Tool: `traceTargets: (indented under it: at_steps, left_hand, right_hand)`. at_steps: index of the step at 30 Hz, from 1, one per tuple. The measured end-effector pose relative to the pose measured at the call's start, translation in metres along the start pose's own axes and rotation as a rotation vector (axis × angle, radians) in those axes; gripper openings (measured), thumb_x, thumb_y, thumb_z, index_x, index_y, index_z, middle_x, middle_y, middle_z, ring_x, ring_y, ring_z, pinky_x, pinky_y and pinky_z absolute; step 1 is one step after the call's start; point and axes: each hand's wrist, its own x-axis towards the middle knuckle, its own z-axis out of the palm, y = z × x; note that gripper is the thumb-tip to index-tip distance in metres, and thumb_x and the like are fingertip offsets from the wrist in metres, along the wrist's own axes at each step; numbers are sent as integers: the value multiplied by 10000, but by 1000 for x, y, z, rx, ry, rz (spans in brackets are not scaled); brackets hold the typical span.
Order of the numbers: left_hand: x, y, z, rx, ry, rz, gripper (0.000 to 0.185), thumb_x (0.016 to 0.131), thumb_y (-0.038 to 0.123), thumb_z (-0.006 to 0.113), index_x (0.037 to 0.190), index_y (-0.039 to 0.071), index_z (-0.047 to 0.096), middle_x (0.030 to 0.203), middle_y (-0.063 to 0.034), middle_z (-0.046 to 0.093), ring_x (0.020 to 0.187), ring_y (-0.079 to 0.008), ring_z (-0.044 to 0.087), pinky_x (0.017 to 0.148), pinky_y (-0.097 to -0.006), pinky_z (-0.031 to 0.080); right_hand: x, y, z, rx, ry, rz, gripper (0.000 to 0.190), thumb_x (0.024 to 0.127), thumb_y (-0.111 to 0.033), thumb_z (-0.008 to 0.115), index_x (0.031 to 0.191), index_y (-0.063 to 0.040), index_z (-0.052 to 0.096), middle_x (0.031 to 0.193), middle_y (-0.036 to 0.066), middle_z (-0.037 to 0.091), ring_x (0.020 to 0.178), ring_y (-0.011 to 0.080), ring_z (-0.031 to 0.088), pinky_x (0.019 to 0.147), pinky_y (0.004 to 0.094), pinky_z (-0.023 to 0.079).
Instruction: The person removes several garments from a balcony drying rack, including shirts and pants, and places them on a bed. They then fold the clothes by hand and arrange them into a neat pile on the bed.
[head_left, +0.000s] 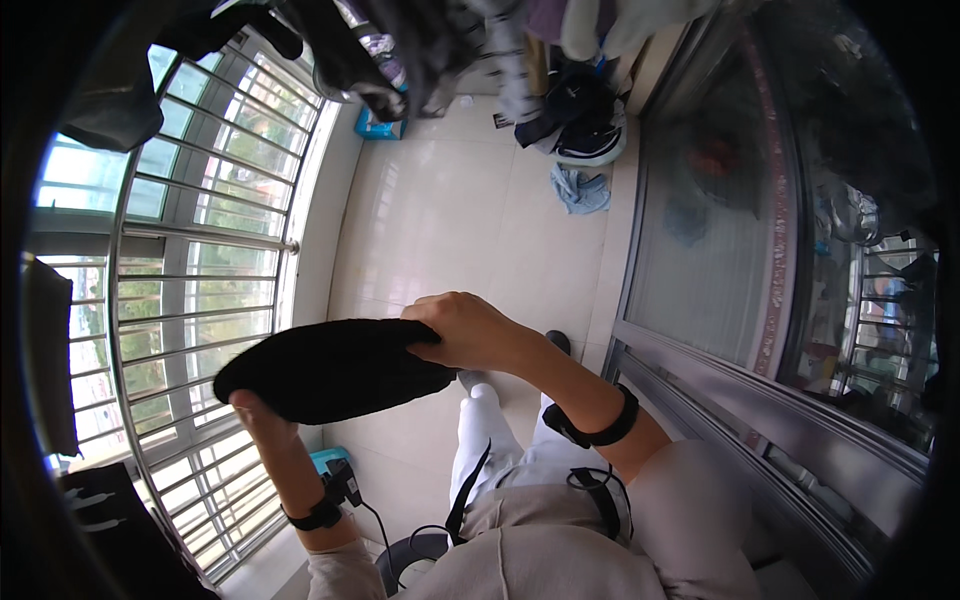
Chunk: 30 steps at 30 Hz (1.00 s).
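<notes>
A piece of black fabric (337, 371), which looks like a folded garment, stretches between my two hands above the tiled floor. Its left end is in my left hand (259, 414); the thumb lies over the near edge and the other fingers are hidden behind the cloth. My right hand (457, 326) pinches the upper right corner, fingers curled over the edge. The fabric is too dark to tell what garment it is. Both forearms wear black straps.
Barred windows (225, 251) line the left side. Laundry (450, 45) hangs across the top. A basin of dark clothes (589, 142) stands on the floor (465, 225) near a light-blue cloth (579, 189) and a blue box (381, 125). Sliding glass doors (697, 247) run along the right.
</notes>
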Motion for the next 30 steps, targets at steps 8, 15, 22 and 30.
traceTargets:
  at_steps: [8, 15, 22, 30]
  left_hand:
    - [32, 3, -62, 115, 426, -100, 588, 905, 494, 473, 1222, -1, 467, 1165, -138, 570, 1027, -237, 599, 853, -312, 526]
    - [41, -7, -67, -32, 53, -214, 685, 936, 536, 355, 1385, 21, 309, 1351, -156, 433, 1242, -263, 448, 1025, -355, 395]
    - [89, 2, -81, -235, -324, -196, 1025, 772, 683, 546, 1423, -37, 216, 1457, -164, 264, 1350, -274, 277, 1087, -415, 247]
    - [180, -36, -45, -33, -181, 98, 1335, 505, 732, 729, 1456, 25, 116, 1499, -146, 194, 1374, -263, 217, 1108, -394, 185]
  right_hand:
    - [80, -45, 76, 547, 237, 323, 263, 849, -140, 604, 1051, 24, 566, 811, 167, 640, 760, 209, 629, 714, 308, 485]
    - [140, -89, 118, 857, 209, 10, 990, 748, -444, 746, 1422, 27, 194, 1385, 215, 356, 1289, 264, 361, 1060, 341, 297]
    - [186, -98, 115, 418, 336, 0, 822, 726, -17, 724, 1407, -37, 263, 1253, 236, 507, 1131, 361, 538, 933, 367, 440]
    - [224, -121, 50, 462, 608, 57, 612, 793, -67, 698, 1320, 22, 400, 1205, 137, 554, 1116, 187, 531, 962, 296, 406]
